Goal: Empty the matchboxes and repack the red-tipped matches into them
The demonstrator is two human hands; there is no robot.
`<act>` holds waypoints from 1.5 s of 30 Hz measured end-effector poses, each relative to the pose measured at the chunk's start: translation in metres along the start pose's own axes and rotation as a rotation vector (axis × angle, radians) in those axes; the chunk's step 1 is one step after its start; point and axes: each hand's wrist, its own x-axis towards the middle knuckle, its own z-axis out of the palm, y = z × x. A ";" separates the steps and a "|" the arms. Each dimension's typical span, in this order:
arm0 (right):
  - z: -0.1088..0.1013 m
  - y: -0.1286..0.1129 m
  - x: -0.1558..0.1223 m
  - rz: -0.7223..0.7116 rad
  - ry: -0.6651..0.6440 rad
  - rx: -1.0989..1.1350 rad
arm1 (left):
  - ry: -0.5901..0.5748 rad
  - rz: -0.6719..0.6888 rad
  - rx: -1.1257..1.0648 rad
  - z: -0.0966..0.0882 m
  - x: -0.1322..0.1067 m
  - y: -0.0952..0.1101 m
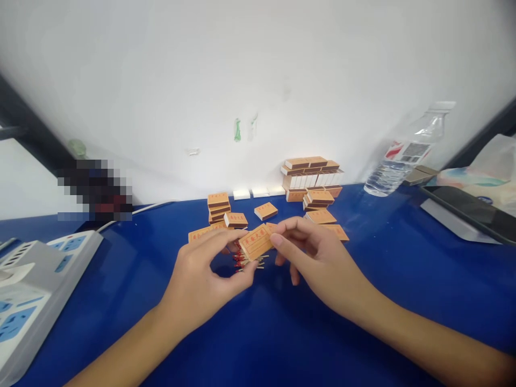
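Observation:
An orange matchbox [256, 243] with red printed characters is held tilted above the blue table. My left hand [205, 269] grips it between thumb and fingers along its left and lower edges. The thumb and forefinger of my right hand [316, 252] pinch near its upper right corner, where a second small orange piece [271, 227] shows, partly hidden. Just below the box lies a small heap of loose red-tipped matches [242, 262], partly covered by box and fingers. Beyond my hands a single matchbox [266, 210] lies on the table.
More matchboxes stand in a stack [219, 207] behind my left hand and in a larger pile [312, 174] against the wall. A water bottle [407, 150] leans at right, near a phone [471, 209]. A white power strip [44, 285] lies at left.

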 end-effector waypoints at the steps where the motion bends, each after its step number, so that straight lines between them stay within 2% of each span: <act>1: 0.001 -0.001 -0.001 -0.002 -0.024 0.002 | 0.001 -0.007 -0.006 0.000 0.000 -0.001; 6: 0.004 -0.002 -0.002 0.000 -0.103 0.021 | -0.002 0.022 -0.033 -0.001 -0.001 -0.005; 18: -0.020 -0.005 0.014 -0.004 0.177 -0.152 | -0.006 0.038 0.077 -0.010 0.005 -0.011; 21: -0.023 -0.003 0.019 -0.001 0.194 -0.144 | -0.004 0.025 0.060 -0.010 0.005 -0.014; 23: -0.023 -0.001 0.021 -0.027 0.159 -0.149 | -0.015 0.023 0.045 -0.010 0.003 -0.015; 25: -0.021 0.001 0.021 -0.113 0.115 -0.224 | -0.031 0.045 0.038 -0.010 0.003 -0.015; 28: -0.018 0.002 0.017 -0.326 0.087 -0.447 | -0.022 0.095 0.048 -0.014 0.004 -0.014; 32: -0.021 0.002 0.012 -0.596 0.039 -0.671 | -0.025 0.098 0.086 -0.021 0.009 -0.015; 37: -0.018 0.005 0.012 -0.822 -0.078 -0.853 | -0.074 0.117 0.068 -0.018 0.009 -0.018; 41: -0.008 0.007 0.018 -0.916 -0.060 -0.949 | -0.074 0.114 0.060 -0.014 0.005 -0.023; 45: -0.004 0.003 0.027 -0.922 -0.078 -0.965 | -0.036 0.091 0.032 -0.016 0.005 -0.027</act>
